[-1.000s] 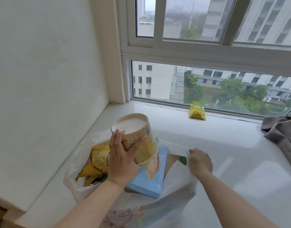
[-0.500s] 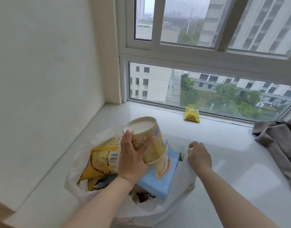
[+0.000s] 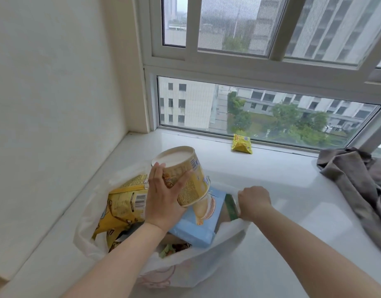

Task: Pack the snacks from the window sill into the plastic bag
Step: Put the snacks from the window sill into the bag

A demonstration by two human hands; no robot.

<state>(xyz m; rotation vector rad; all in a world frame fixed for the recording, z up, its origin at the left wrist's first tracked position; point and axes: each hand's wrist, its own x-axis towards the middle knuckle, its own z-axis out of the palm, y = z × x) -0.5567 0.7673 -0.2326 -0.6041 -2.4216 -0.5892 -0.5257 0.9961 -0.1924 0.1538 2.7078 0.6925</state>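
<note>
Gripping the tilted noodle cup [image 3: 185, 175], the left hand [image 3: 163, 203] hovers over the plastic bag [image 3: 206, 261]. Right hand [image 3: 253, 201] pinches the rim beside it; a slack rim could spill everything.

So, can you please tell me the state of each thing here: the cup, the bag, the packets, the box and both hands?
Left hand: grips the yellow cup.
Yellow cup: tilted, bottom up, over the bag.
Right hand: holds the bag's rim.
Plastic bag: open, partly filled.
Blue box: inside the bag, slanted.
Large yellow packet: inside the bag.
Small yellow packet: on the sill, unpacked.
Grey cloth: crumpled.
</note>
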